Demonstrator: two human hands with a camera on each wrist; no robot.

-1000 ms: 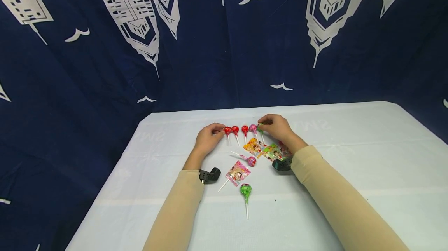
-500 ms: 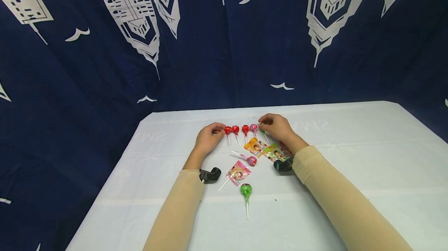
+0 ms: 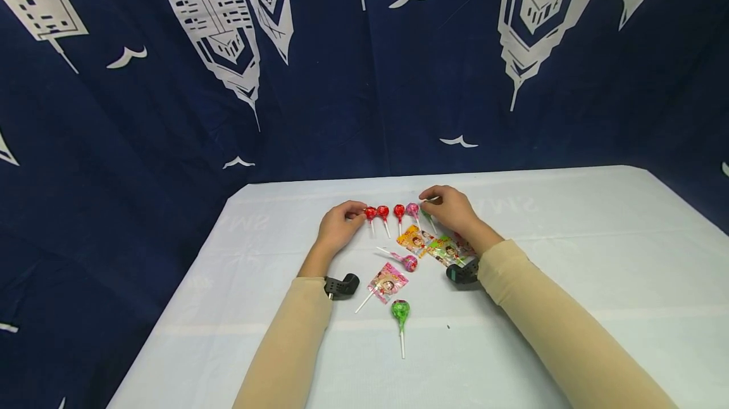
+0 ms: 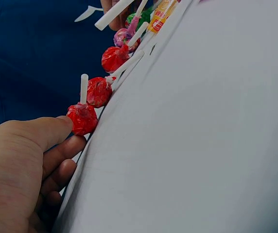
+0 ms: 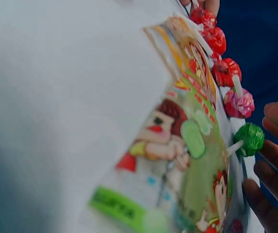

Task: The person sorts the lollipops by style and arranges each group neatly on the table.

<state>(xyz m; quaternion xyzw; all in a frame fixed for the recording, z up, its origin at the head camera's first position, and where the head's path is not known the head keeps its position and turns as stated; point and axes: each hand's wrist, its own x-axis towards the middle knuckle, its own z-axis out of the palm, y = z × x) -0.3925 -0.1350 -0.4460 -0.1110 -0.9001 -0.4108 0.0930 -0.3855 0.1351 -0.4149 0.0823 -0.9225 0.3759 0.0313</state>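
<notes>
Pressure is best kept light: at head-view centre, the leftmost red lollipop (image 3: 370, 213) is pinched by the left hand (image 3: 337, 228), the green lollipop (image 5: 250, 139) touched by the right hand (image 3: 450, 207), fingers parted.

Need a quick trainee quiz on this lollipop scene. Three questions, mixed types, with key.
1. Multiple choice: in the head view, what colour is the lollipop closest to the bottom edge? A) red B) green C) pink D) orange
2. Fill in: from left to right in the head view, the far row of lollipops runs red, red, red, ____, green.
3. True or false: the right hand is at the red end of that row.

Key:
1. B, the front green lollipop.
2. Pink.
3. False; it is at the green end, and the left hand is at the red end.
</notes>
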